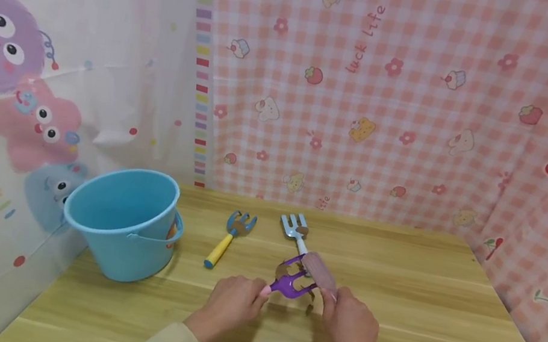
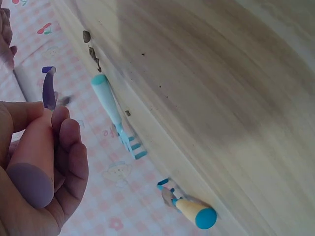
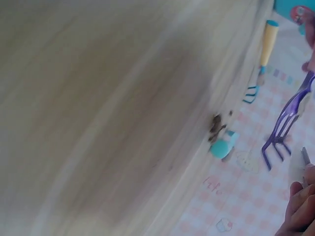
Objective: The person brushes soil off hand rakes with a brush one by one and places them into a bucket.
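Note:
My left hand (image 1: 235, 305) grips the pink handle of a purple toy hand rake (image 1: 290, 286), its fingers curled round it in the left wrist view. A brown lump (image 1: 282, 270) clings to the rake's tines. In my right hand (image 1: 351, 330), thumb and fingers pinch a flat, oblong greyish-pink piece (image 1: 320, 271) whose kind I cannot tell. It overlaps the tines in the head view; whether it touches them is unclear. Brown crumbs (image 3: 215, 124) lie on the table below. Just behind is a light blue toy hand fork (image 1: 294, 227) with a brown lump on it, partly hidden.
A blue bucket (image 1: 143, 255) stands at the left of the wooden table (image 1: 434, 321). Between it and the light blue fork lies a blue toy rake with a yellow handle (image 1: 219, 250), brown stuff in its tines. Patterned cloths (image 1: 375, 97) hang behind and at both sides.

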The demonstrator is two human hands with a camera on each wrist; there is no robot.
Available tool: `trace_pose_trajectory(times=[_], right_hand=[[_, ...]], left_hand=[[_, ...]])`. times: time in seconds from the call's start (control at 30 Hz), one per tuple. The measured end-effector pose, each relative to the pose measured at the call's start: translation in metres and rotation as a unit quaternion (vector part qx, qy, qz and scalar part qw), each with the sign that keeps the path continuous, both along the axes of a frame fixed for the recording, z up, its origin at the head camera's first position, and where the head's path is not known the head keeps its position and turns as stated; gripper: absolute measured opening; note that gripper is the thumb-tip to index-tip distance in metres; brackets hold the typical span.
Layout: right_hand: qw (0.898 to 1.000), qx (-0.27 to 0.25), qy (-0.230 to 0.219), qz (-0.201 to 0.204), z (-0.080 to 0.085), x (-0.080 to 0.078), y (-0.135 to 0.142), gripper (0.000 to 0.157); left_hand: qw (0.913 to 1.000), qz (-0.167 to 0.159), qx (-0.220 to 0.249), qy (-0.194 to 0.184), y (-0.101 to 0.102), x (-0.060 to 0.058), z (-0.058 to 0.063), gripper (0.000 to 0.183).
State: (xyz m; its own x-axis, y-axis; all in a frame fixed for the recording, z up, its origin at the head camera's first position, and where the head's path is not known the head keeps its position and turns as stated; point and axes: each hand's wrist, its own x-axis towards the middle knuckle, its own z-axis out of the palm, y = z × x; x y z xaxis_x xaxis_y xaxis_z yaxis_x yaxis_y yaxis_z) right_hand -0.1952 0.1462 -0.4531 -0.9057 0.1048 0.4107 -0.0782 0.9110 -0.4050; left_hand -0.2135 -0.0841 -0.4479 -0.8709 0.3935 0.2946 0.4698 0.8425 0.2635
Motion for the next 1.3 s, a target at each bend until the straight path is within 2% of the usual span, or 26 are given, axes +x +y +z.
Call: trace_pose_trajectory(times=[0.13,0.3,0.47,0.67,0.8,1.03,1.3], right_hand=[[1.000,-0.016,-0.021,0.017,0.001,0.001,-0.007,0.031],[0.999,-0.014,-0.040,0.018,-0.003,0.005,-0.005,0.030],[1.000,-0.013,-0.022,0.009,0.001,0.006,-0.007,0.031],[0.999,-0.006,-0.001,0.048,0.007,0.006,-0.023,0.027],[0.999,0.001,-0.017,0.038,0.004,0.005,-0.025,0.026],[0.999,0.007,-0.016,0.032,-0.001,0.003,-0.019,0.027],[0.999,0.015,-0.023,0.028,-0.004,0.005,-0.017,0.029]], left_hand=[[0.9997,-0.003,0.005,0.022,0.001,0.000,-0.001,0.014],[0.9996,-0.010,0.003,0.026,0.002,0.001,-0.001,0.016],[0.9993,-0.010,-0.003,0.035,0.002,0.001,-0.001,0.022],[0.9983,-0.015,-0.004,0.056,0.002,0.001,-0.003,0.030],[0.9974,-0.024,-0.009,0.067,0.002,0.001,-0.004,0.031],[0.9961,-0.025,-0.009,0.084,0.004,0.001,-0.006,0.033],[0.9966,-0.020,-0.005,0.079,0.005,0.002,-0.007,0.036]])
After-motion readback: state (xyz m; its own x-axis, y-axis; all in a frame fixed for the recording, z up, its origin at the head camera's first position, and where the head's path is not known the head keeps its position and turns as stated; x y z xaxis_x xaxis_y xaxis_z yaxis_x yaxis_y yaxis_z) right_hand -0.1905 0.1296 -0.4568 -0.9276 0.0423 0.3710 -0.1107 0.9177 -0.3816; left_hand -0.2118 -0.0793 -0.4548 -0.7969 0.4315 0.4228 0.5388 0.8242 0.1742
